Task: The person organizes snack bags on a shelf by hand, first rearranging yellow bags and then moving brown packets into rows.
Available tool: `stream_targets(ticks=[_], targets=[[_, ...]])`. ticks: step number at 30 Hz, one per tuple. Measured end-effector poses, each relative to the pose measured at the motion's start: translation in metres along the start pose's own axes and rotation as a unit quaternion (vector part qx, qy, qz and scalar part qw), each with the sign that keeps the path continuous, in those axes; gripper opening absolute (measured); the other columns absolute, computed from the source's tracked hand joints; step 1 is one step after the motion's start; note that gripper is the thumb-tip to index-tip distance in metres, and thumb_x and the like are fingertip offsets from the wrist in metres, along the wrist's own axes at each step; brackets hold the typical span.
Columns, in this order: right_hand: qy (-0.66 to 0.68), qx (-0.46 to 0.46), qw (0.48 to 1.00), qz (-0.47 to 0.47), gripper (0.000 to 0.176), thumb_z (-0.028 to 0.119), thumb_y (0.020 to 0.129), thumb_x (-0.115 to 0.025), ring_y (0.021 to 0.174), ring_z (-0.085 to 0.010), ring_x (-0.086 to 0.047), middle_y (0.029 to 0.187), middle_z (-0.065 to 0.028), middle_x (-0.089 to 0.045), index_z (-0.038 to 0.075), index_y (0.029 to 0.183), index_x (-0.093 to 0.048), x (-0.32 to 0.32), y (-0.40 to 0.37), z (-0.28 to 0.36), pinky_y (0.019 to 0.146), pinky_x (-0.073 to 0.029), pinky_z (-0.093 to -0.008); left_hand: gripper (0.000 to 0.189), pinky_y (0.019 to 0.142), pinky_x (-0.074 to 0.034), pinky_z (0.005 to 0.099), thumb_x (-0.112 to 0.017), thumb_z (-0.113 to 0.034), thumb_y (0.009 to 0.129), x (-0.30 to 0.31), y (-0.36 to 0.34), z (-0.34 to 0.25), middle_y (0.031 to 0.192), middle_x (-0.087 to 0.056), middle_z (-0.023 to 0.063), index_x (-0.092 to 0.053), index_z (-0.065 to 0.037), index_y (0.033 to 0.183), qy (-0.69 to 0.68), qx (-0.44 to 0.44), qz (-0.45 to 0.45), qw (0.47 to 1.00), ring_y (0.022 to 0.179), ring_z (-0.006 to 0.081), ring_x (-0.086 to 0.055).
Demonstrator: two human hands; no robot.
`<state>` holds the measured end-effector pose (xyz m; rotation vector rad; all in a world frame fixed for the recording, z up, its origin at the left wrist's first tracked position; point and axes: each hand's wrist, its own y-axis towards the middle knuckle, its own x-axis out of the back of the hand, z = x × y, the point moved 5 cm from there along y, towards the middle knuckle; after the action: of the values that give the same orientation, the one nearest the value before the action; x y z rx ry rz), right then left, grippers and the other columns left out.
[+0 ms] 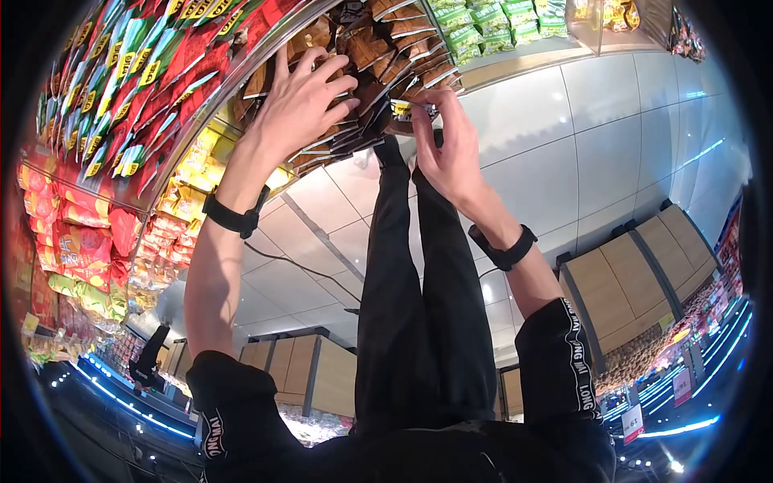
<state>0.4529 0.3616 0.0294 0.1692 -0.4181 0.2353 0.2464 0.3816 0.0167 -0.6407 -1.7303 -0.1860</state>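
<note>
- The right hand's fingers are closed in a pinch on one dark packet with a yellow tag. They hold it by its edge at 12 o'clock in the view, probably so it can be lined up with the row.
- The left hand's fingers are open and spread flat over the brown packets at 11 o'clock. They grip nothing and seem to press the leaning stack back to keep a gap.
- The held packet sits at the front of that brown row, just right of the left hand and touching the right hand.
- There are two hands, and each wrist wears one black band, so two bands.
- One packet is held. The brown ones overlap and are too many to count.
- Green packets are stacked at 1 o'clock on the same shelf. About eight show, though I cannot be sure.
- Red packets hang in dense rows at 10 o'clock, uncountable, with yellow ones beneath.
- The person's two dark legs run up the middle over the pale tiled floor.
- Wooden stands are at 4 o'clock, well apart from the hands.
</note>
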Motion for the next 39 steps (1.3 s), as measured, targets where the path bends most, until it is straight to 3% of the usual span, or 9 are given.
stream_targets(ticks=[10,12,17,22,28,31,33,36,39], targets=[[-0.001,-0.006,0.999,0.045,0.018,-0.004,0.09,-0.066,0.085,-0.0372,-0.066,0.095,-0.0153,-0.064,0.001,0.105,-0.058,-0.002,-0.012,-0.01,0.073,-0.052,-0.0446,0.03,0.123,-0.024,0.0617,-0.066,-0.03,0.099,-0.003,0.001,0.005,0.137,-0.061,0.01,-0.071,-0.006,0.116,0.026,0.017,0.012,0.999,0.135,0.0304,-0.05],[-0.015,0.002,0.999,0.049,0.019,-0.004,0.09,-0.066,0.084,-0.0366,-0.065,0.094,-0.0146,-0.064,0.002,0.105,-0.058,-0.001,-0.016,-0.012,0.072,-0.052,-0.0445,0.031,0.123,-0.025,0.059,-0.067,-0.029,0.098,0.007,0.001,0.009,0.137,-0.061,0.0108,-0.07,-0.005,0.118,-0.034,0.001,-0.072,0.997,0.136,0.0298,-0.05],[-0.017,-0.003,0.998,0.065,0.021,-0.005,0.088,-0.067,0.085,-0.0352,-0.065,0.094,-0.0136,-0.064,0.002,0.107,-0.06,-0.002,-0.028,-0.019,0.074,-0.052,-0.0435,0.031,0.112,-0.044,0.0447,-0.071,-0.026,0.096,0.009,0.009,0.027,0.133,-0.061,0.0142,-0.069,-0.004,0.117,-0.063,0.008,-0.091,0.994,0.132,0.034,-0.053],[-0.008,-0.005,0.997,0.07,0.022,-0.004,0.088,-0.067,0.087,-0.0352,-0.066,0.095,-0.0139,-0.065,0.002,0.108,-0.06,0.0,-0.033,-0.02,0.074,-0.052,-0.0431,0.034,0.108,-0.045,0.045,-0.07,-0.031,0.098,0.006,0.009,0.036,0.125,-0.061,0.0156,-0.069,-0.003,0.118,-0.097,0.06,-0.051,0.992,0.129,0.0352,-0.054],[0.003,-0.028,0.997,0.077,0.022,-0.004,0.088,-0.068,0.087,-0.0352,-0.066,0.095,-0.0145,-0.065,0.002,0.108,-0.06,0.0,-0.035,-0.02,0.075,-0.053,-0.0427,0.035,0.108,-0.046,0.0446,-0.062,-0.029,0.103,0.009,0.004,0.037,0.13,-0.06,0.015,-0.064,-0.002,0.125,-0.04,0.073,-0.091,0.992,0.128,0.0343,-0.055],[0.007,-0.028,0.997,0.075,0.022,-0.003,0.088,-0.068,0.087,-0.0349,-0.067,0.094,-0.0145,-0.066,0.002,0.108,-0.06,0.0,-0.034,-0.019,0.074,-0.053,-0.0424,0.032,0.109,-0.045,0.0441,-0.056,-0.024,0.106,0.015,0.01,0.037,0.133,-0.061,0.0158,-0.063,-0.001,0.127,-0.132,0.084,-0.09,0.984,0.127,0.0356,-0.057],[0.005,-0.03,0.997,0.073,0.022,-0.003,0.088,-0.068,0.086,-0.0347,-0.067,0.094,-0.0144,-0.066,0.002,0.107,-0.06,0.001,-0.034,-0.019,0.074,-0.053,-0.0423,0.033,0.11,-0.044,0.0437,-0.053,-0.02,0.106,0.019,0.014,0.043,0.139,-0.06,0.0155,-0.062,-0.001,0.132,-0.124,0.085,-0.155,0.976,0.127,0.0364,-0.058],[0.014,-0.023,0.997,0.069,0.022,-0.003,0.088,-0.068,0.086,-0.0342,-0.066,0.094,-0.0141,-0.065,0.002,0.107,-0.06,0.002,-0.036,-0.019,0.074,-0.053,-0.0418,0.036,0.11,-0.044,0.0439,-0.052,-0.018,0.105,0.01,0.02,0.055,0.144,-0.06,0.0145,-0.06,-0.002,0.136,-0.072,0.165,-0.121,0.976,0.129,0.0359,-0.058],[0.023,-0.026,0.997,0.068,0.022,-0.004,0.088,-0.068,0.085,-0.0339,-0.066,0.094,-0.0139,-0.065,0.002,0.107,-0.06,0.003,-0.04,-0.021,0.073,-0.053,-0.0414,0.038,0.109,-0.044,0.0443,-0.053,-0.02,0.105,0.009,0.021,0.051,0.147,-0.059,0.0133,-0.058,-0.004,0.139,-0.024,0.154,-0.112,0.981,0.132,0.0343,-0.056]])
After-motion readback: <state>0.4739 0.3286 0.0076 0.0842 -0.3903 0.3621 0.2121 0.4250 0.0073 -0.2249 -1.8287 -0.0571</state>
